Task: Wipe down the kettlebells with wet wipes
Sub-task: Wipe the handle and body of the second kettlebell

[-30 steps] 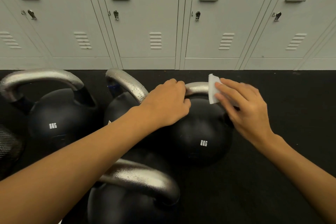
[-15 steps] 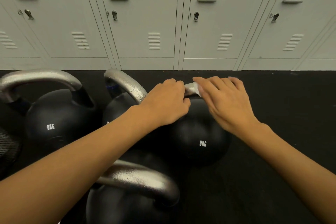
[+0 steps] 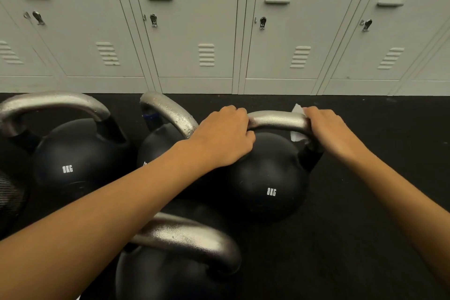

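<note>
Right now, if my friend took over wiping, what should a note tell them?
Left hand grips the left end of the kettlebell's handle, steadying it. Right hand wraps the wipe round the handle's right end. This kettlebell stands on the floor, rightmost of the group. Done: can't tell beyond droplets on the middle handle. Left: finish this handle, its ball, then check the others.
</note>
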`<state>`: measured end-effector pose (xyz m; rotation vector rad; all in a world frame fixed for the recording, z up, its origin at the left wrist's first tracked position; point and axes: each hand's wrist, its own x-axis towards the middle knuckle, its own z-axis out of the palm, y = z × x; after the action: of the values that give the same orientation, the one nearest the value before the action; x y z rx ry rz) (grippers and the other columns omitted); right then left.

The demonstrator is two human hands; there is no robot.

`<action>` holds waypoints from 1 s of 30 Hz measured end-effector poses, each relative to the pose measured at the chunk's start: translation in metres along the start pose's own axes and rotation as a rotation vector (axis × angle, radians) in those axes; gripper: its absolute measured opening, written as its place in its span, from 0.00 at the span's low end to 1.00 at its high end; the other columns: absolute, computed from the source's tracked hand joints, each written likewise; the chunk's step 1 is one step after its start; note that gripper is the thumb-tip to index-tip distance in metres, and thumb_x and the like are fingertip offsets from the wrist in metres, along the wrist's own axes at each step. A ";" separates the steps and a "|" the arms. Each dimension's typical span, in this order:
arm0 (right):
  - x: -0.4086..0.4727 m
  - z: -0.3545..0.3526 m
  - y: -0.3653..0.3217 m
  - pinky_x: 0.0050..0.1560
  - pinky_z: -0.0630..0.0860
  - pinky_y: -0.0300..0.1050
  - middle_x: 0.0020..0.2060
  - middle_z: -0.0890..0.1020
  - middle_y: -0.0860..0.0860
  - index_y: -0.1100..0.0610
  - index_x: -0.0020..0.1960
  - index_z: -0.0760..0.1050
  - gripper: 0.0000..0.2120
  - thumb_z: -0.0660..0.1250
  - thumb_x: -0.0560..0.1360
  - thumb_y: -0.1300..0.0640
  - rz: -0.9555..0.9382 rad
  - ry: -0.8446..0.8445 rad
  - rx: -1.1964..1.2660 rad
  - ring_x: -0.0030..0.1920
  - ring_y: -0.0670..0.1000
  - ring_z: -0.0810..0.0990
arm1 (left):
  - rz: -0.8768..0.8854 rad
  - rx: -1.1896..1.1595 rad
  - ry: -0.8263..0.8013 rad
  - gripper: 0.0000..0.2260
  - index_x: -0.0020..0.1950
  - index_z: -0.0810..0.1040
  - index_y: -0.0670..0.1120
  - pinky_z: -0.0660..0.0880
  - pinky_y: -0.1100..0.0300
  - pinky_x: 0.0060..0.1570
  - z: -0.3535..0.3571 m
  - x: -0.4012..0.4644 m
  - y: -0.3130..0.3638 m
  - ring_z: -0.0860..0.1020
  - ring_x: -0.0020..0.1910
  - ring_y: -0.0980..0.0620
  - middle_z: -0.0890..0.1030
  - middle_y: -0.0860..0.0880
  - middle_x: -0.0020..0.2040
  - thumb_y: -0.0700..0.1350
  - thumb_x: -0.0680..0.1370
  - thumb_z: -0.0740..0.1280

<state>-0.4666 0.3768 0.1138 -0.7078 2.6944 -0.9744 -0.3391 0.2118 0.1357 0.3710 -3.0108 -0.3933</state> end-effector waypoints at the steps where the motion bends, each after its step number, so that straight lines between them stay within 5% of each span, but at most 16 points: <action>1: -0.001 0.003 -0.004 0.42 0.66 0.50 0.41 0.78 0.54 0.57 0.46 0.75 0.20 0.48 0.83 0.50 -0.085 0.038 -0.068 0.41 0.53 0.73 | -0.006 -0.008 -0.008 0.15 0.61 0.73 0.43 0.67 0.55 0.50 0.000 0.000 0.000 0.74 0.53 0.43 0.74 0.44 0.55 0.50 0.80 0.59; 6: -0.011 0.030 0.010 0.56 0.66 0.51 0.55 0.80 0.48 0.48 0.69 0.73 0.20 0.50 0.84 0.47 -0.575 0.301 -0.315 0.52 0.51 0.76 | -0.039 -0.075 -0.049 0.17 0.64 0.73 0.44 0.65 0.58 0.49 -0.006 0.004 0.001 0.73 0.55 0.46 0.75 0.45 0.58 0.52 0.79 0.60; 10: -0.008 0.035 0.048 0.64 0.68 0.59 0.70 0.73 0.54 0.54 0.75 0.67 0.20 0.59 0.83 0.55 -0.811 0.360 -0.327 0.68 0.58 0.73 | -0.017 -0.039 -0.050 0.16 0.63 0.72 0.43 0.64 0.57 0.49 -0.003 0.003 0.002 0.73 0.54 0.45 0.74 0.44 0.58 0.51 0.80 0.59; 19: -0.023 0.045 0.083 0.73 0.67 0.46 0.74 0.65 0.49 0.49 0.75 0.62 0.25 0.63 0.80 0.58 -0.657 0.412 0.136 0.75 0.48 0.64 | -0.018 -0.035 -0.060 0.17 0.65 0.70 0.43 0.66 0.56 0.53 -0.004 0.001 0.003 0.73 0.56 0.45 0.73 0.44 0.59 0.50 0.81 0.59; 25: -0.013 0.050 0.059 0.71 0.67 0.56 0.70 0.71 0.57 0.56 0.71 0.72 0.22 0.67 0.78 0.65 -0.791 0.506 -0.101 0.71 0.58 0.68 | -0.043 -0.032 -0.053 0.16 0.64 0.70 0.43 0.64 0.57 0.50 -0.002 0.003 0.005 0.73 0.55 0.43 0.73 0.44 0.59 0.51 0.81 0.59; 30: -0.006 0.047 0.072 0.70 0.69 0.58 0.70 0.71 0.60 0.56 0.72 0.69 0.23 0.66 0.78 0.64 -0.874 0.547 -0.219 0.71 0.59 0.69 | -0.046 -0.036 -0.054 0.16 0.64 0.71 0.43 0.65 0.56 0.52 -0.003 0.002 0.005 0.73 0.56 0.45 0.73 0.44 0.59 0.50 0.81 0.59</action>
<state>-0.4725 0.4020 0.0322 -2.0353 2.9746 -1.1622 -0.3423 0.2151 0.1402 0.4345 -3.0475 -0.4679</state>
